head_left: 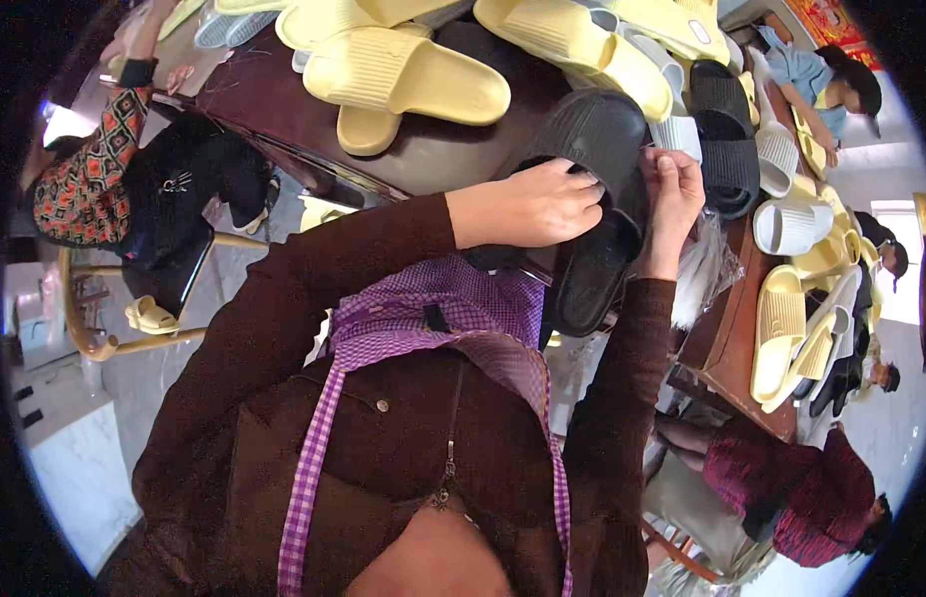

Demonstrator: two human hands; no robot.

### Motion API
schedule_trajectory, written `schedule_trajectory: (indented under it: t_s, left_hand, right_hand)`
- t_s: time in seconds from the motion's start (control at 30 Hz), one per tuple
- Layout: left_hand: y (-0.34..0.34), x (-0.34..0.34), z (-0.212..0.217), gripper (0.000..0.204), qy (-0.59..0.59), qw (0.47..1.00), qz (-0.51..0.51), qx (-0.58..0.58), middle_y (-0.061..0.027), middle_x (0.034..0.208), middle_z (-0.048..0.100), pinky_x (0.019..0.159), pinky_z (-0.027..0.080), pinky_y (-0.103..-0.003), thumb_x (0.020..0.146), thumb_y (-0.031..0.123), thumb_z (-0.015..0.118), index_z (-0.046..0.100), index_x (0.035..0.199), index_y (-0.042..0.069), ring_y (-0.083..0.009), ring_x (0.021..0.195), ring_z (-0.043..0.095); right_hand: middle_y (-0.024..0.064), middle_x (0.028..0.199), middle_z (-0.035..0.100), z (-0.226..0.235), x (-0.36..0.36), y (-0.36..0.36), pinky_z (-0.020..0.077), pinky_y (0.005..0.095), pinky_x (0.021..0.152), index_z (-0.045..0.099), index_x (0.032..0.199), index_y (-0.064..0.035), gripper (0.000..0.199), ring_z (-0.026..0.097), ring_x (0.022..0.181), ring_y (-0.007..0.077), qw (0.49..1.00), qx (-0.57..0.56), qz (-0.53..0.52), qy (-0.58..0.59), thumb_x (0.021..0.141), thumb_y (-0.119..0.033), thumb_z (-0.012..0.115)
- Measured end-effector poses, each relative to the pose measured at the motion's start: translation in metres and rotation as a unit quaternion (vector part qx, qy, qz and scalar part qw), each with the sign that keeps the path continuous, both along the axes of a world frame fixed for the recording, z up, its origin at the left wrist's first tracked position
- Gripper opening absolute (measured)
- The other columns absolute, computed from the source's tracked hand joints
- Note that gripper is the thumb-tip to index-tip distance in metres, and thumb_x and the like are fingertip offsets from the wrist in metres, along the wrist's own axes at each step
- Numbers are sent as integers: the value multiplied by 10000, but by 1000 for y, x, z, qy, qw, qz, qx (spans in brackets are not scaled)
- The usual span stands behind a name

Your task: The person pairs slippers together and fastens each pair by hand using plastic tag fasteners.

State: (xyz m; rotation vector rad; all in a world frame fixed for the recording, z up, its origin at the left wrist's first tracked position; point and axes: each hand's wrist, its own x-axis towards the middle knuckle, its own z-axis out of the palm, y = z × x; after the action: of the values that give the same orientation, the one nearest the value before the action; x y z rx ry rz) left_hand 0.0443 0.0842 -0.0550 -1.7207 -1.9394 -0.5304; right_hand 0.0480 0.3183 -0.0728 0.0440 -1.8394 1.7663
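Right hand [677,194]: thumb and forefinger drawn together in a near-closed pinch just beside the rim of a black slipper [592,124], upper centre right of the frame. Too small to tell whether anything thin sits between the tips; the other fingers curl loosely.

Left hand [542,207]: fingers bent, nearly closed, at the edge of the ribbed strap, seemingly gripping it; thumb hidden.

Step in hand, as I judge it: close handwork at the strap and rim. Best done with the left grip firm enough to stop the slipper turning, not so hard as to crease the strap. The right pinch should stay small and close to the rim, working along the edge in short moves so the soft material isn't stretched.

The slipper slants down the frame over the near edge of a dark red table [458,164]; a second black one may lie under it, overlap unclear. Clear plastic wrap [717,259] sits right of the right wrist.

Farther out: pale yellow slippers [448,88] across the top, grey slippers [786,227] at right. Other people: patterned sleeve [119,134] upper left, dark red top [816,493] lower right.
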Motion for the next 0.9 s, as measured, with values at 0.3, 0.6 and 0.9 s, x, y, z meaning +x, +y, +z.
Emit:
schedule_trajectory:
  t_s: [0.3,0.6,0.9]
  left_hand:
    - [-3,13,10,134,39,999,-23,2,-86,912,594,680,428,-296,748,145,513,555,824,42,-180,826,567]
    - [-3,15,7,124,31,999,-41,-13,-56,803,560,617,449,-284,733,138,516,546,811,47,-170,750,574]
    - [2,17,8,89,27,996,-74,27,-48,711,503,587,454,-293,703,131,532,518,740,52,-180,692,555]
  right_hand:
    - [107,891,636,14,21,-12,475,226,670,573,912,-17,40,561,722,114,994,-106,10,-27,879,-26,551]
    - [100,891,637,25,31,-22,466,240,720,579,911,-24,50,568,755,128,990,-132,45,8,866,-45,578]
    - [90,830,620,23,34,-16,457,255,708,578,911,-20,56,570,757,153,981,-173,51,78,855,-26,583]
